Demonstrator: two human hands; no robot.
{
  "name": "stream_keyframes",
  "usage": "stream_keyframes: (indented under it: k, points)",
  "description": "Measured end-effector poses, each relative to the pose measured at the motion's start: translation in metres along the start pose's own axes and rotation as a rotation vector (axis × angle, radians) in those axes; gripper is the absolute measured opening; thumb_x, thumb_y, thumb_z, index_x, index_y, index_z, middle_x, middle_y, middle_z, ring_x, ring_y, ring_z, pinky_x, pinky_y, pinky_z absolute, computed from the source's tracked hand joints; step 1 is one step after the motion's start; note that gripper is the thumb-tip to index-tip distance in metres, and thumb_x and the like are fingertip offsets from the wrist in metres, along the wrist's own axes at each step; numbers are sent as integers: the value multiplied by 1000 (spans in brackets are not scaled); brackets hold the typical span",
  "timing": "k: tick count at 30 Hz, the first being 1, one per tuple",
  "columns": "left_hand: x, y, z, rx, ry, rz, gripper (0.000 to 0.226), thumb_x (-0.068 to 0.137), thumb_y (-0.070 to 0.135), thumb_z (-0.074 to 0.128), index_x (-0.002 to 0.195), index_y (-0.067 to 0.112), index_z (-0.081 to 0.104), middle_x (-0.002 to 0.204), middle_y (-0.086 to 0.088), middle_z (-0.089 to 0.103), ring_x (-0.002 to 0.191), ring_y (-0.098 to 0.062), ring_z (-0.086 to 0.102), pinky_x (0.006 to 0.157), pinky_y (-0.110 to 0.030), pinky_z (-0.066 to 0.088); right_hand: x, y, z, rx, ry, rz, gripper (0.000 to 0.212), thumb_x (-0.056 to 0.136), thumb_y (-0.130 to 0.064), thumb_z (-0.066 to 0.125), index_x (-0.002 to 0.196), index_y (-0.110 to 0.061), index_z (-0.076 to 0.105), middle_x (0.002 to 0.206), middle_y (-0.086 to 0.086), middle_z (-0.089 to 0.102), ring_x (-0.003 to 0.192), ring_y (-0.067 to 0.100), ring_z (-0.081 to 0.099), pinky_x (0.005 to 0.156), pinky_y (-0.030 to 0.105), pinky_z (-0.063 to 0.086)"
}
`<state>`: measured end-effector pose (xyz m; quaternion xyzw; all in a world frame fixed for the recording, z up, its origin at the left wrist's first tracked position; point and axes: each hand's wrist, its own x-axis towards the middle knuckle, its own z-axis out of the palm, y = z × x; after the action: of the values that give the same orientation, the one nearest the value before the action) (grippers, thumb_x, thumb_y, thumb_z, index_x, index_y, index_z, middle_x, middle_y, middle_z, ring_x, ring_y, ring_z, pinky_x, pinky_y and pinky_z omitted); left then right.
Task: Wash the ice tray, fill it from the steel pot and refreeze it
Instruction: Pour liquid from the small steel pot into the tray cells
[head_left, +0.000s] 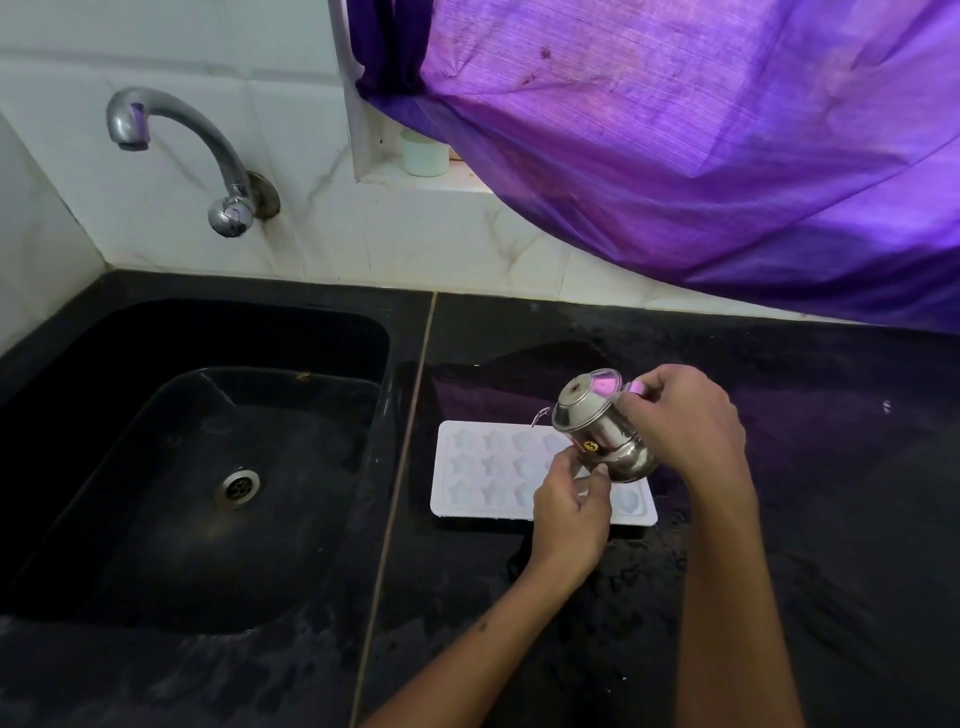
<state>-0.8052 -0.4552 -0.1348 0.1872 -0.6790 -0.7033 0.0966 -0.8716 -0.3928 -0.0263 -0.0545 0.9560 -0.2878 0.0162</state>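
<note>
At about nine o'clock lies the deep black stone sink (130, 467), its round steel drain (239, 486) near the basin's middle. Above it, at ten o'clock, a curved chrome wall tap (179, 137) juts from the white marble-veined tiles (311, 228). Just right of centre, the flat white plastic ice tray with star-shaped cells (488, 473) rests on the wet black stone counter (805, 467), beside the sink. The left hand (569, 512) steadies the small lidded steel pot (605, 431) from below, fingertips touching its belly. The pot is tilted over the tray, spout toward nine o'clock. The right hand (680, 418) is closed around the pot's handle. At two o'clock a purple curtain (701, 156) hangs, a small pale green jar (425, 153) on the ledge beside it.
</note>
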Motion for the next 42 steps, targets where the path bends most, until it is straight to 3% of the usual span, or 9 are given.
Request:
stream_keyframes:
  k: [3,8,12,15,20,30,36,39,42]
  points:
    - [-1,1,-1,2,-7,-3,29,97,15,49,125,16,53,89,23,59,60,19,55,60,-2,43,-2,0,-1,-3,5,-1,11,89,-26,60,80,-20,61,73,-5,58,64,6,48,53,23,32]
    - [-3,4,-3,1,-4,-20,29,97,17,49,125,17,53,103,15,62,78,16,58,62,0,42,-4,-2,-1,-12,6,1,13,89,-26,60,78,-21,59,73,-5,58,64,7,47,53,23,32]
    - [-5,4,-4,18,-5,-23,31,96,19,49,127,19,51,104,12,61,74,18,57,62,1,41,-7,-4,-2,-14,12,9,15,87,-25,61,76,-16,62,75,1,63,64,12,50,56,27,37]
    - [-4,5,-6,28,14,-14,33,96,20,49,129,18,50,111,10,61,89,7,59,66,2,40,-8,-4,-2,36,6,24,14,85,-26,62,74,-18,62,77,3,65,75,22,58,65,33,44]
    - [-2,6,-10,40,44,10,35,96,20,49,131,19,50,126,9,57,108,-6,56,76,-6,41,-8,-1,-4,184,13,65,8,79,-32,64,77,-24,63,80,-1,69,83,23,64,78,44,54]
    - [-2,12,-14,-18,49,-6,37,96,17,48,132,19,48,102,15,59,74,18,57,64,0,41,-7,-11,-2,213,42,30,14,82,-37,65,82,-24,64,84,-1,68,85,23,63,79,44,53]
    - [-3,8,-16,-11,73,-17,36,95,17,49,131,22,47,115,-2,64,97,-6,60,67,1,40,-5,-16,6,101,3,-23,10,84,-34,64,86,-25,63,84,-4,66,84,22,60,73,37,48]
    - [-1,5,-16,-13,79,-23,37,95,19,49,131,23,47,114,-10,65,90,-11,58,68,-5,41,-5,-20,10,74,-3,-39,9,85,-33,63,86,-24,63,84,-4,66,84,22,59,70,33,44]
    - [1,3,-18,-8,84,-24,35,95,19,49,130,23,48,115,-3,65,94,-11,60,69,-5,42,-5,-22,12,69,-9,-57,7,85,-30,63,83,-23,63,83,-1,66,82,23,60,69,34,45]
